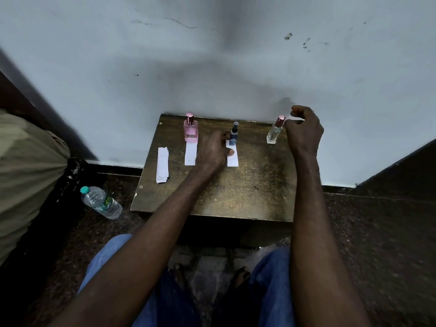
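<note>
Centre frame: pink bottle (190,131) holding pink liquid | left hand (212,153) lying relaxed, thumb pressing paper strip (232,159) under blue bottle (234,134) | right hand (304,131) curling against tilting clear bottle (274,131), centre right, grip unclear

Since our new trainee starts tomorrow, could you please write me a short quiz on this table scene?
1. How many bottles stand on the table? A) two B) three C) five
2. True or false: the water bottle stands upright on the table.
3. Fill in: the right hand is beside the ___ bottle.

Key:
1. B: the pink bottle, dark blue bottle and clear bottle.
2. False: the water bottle lies on the floor, left of the table.
3. clear
</note>
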